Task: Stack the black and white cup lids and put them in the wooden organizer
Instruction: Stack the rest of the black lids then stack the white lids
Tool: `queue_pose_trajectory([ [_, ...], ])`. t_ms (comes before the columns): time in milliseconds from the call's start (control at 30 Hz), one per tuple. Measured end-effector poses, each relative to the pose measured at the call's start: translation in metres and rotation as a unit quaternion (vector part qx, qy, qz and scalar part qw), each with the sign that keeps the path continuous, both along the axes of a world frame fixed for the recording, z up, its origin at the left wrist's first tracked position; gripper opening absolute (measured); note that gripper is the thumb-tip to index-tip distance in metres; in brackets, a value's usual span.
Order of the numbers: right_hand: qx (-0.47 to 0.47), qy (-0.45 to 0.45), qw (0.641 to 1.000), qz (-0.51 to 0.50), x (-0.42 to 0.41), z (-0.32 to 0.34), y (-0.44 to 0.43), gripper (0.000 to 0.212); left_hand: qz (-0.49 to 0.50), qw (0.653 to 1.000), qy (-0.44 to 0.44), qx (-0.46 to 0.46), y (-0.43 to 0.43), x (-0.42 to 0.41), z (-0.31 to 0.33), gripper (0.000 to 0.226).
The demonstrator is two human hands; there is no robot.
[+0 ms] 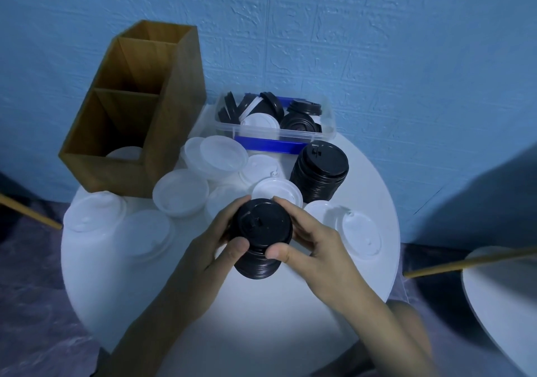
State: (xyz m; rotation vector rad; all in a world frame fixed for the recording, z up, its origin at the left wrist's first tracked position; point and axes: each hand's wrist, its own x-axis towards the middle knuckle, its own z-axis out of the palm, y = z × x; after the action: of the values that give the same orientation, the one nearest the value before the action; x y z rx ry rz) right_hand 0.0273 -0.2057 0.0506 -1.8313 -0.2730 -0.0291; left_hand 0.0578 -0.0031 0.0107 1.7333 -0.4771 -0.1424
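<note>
A stack of black lids [261,231] is held over the middle of the round white table [232,304]. My left hand [215,246] grips its left side and my right hand [308,240] grips its right side, thumbs on the near edge. A second stack of black lids [321,170] stands on the table behind. Several white lids [180,192] lie scattered around, some stacked. The wooden organizer [174,121] stands at the back left, with a white lid [125,153] in its nearest compartment.
A clear plastic box [276,135] with blue clips holds several loose black and white lids at the back, against the blue wall. Another white round tabletop [499,304] shows at the right edge. Thin wooden legs cross at left and right.
</note>
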Motion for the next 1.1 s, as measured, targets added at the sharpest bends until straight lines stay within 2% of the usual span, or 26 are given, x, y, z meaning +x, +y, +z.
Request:
queue_pose_trajectory([
  [133, -0.039, 0.001, 0.999, -0.007, 0.001, 0.006, -0.001, 0.052, -0.022, 1.000, 0.005, 0.012, 0.001, 0.001, -0.004, 0.069],
  [300, -0.100, 0.057, 0.993, 0.034, 0.018, 0.024, -0.017, 0.049, -0.007, 1.000, 0.009, 0.009, 0.001, 0.010, -0.002, 0.070],
  [433, -0.165, -0.002, 0.986, -0.005, 0.046, 0.049, -0.033, 0.030, 0.009, 1.000, 0.009, 0.009, 0.001, 0.010, -0.003, 0.070],
  [500, -0.164, -0.023, 0.986, -0.030, 0.067, 0.070, -0.038, 0.013, 0.018, 1.000, 0.006, 0.013, 0.000, 0.009, -0.001, 0.071],
  [533, -0.163, -0.026, 0.985, -0.051, 0.080, 0.081, -0.040, 0.012, 0.021, 1.000, 0.005, 0.016, 0.000, 0.009, -0.001, 0.071],
  [633, -0.213, -0.053, 0.967, -0.132, 0.135, 0.093, -0.054, 0.015, 0.027, 0.999, -0.003, 0.029, 0.000, 0.009, -0.003, 0.071],
  [733, -0.323, -0.051, 0.928, -0.178, 0.189, 0.083, -0.072, 0.011, 0.032, 0.999, -0.012, 0.039, -0.002, 0.007, -0.003, 0.071],
  [833, -0.408, -0.024, 0.889, -0.205, 0.223, 0.070, -0.081, 0.033, 0.039, 0.998, -0.015, 0.043, -0.003, 0.006, -0.002, 0.071],
  [967, -0.439, 0.002, 0.874, -0.210, 0.254, 0.061, -0.081, 0.051, 0.039, 0.997, -0.020, 0.060, 0.000, 0.008, -0.003, 0.071],
  [1100, -0.466, 0.010, 0.867, -0.177, 0.268, 0.060, -0.070, 0.037, 0.046, 0.996, -0.021, 0.067, 0.002, 0.008, -0.003, 0.072],
])
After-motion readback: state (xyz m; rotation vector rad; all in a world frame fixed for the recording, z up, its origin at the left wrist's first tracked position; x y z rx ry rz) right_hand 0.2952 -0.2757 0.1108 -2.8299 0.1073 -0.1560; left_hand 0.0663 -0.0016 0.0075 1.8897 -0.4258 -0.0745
